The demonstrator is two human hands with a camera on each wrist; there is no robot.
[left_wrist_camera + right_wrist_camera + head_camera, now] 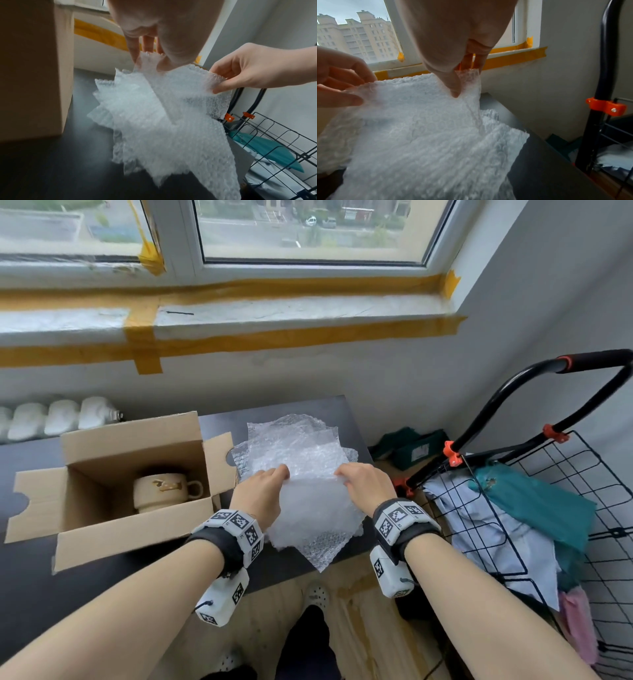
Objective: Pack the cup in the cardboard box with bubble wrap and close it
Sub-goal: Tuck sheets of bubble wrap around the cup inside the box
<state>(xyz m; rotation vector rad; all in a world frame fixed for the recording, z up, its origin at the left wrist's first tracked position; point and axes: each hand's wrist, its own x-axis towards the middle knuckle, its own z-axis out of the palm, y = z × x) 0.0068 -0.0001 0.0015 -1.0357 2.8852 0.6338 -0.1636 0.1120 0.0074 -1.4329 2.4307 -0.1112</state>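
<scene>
A cream cup with a handle stands inside the open cardboard box on the left of the dark table. To the box's right lies a pile of bubble wrap sheets. My left hand pinches the top sheet at its far left corner, thumb under and fingers over. At the sheet's far right corner my right hand pinches it the same way. The sheet is lifted off the pile at that far edge. Both pinches show in the wrist views, left hand and right hand.
A black wire cart with cloths in it stands right of the table. A green box lies on the floor behind it. The window sill with orange tape runs along the wall beyond the table. A radiator sits at the far left.
</scene>
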